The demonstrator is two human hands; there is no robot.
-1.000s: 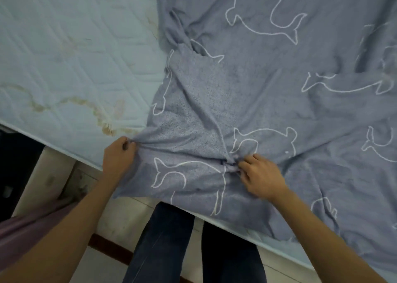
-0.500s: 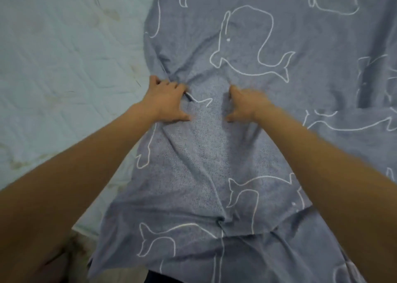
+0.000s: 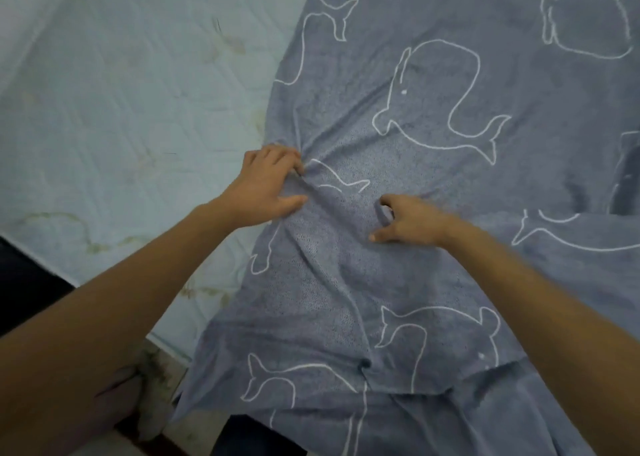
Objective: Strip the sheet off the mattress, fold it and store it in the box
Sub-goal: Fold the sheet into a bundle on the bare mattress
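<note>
A grey-blue sheet point(image 3: 450, 213) printed with white whale outlines lies crumpled over the right part of a pale quilted mattress point(image 3: 121, 109). Its near edge hangs over the mattress front. My left hand point(image 3: 266, 189) rests on the sheet's left edge, with its fingers bunching a fold of cloth. My right hand point(image 3: 412, 220) lies on the sheet a little to the right, fingers curled and pinching a small ridge of fabric. The box is not in view.
The bare left part of the mattress shows yellowish stains. Its front edge point(image 3: 166, 345) runs diagonally at lower left, with a dark gap point(image 3: 24, 289) beyond it. My legs in dark trousers point(image 3: 249, 438) stand against the bed.
Both hands left the sheet's near edge and reached further onto the bed. Over the last half second my right hand drew back slightly and curled onto the cloth.
</note>
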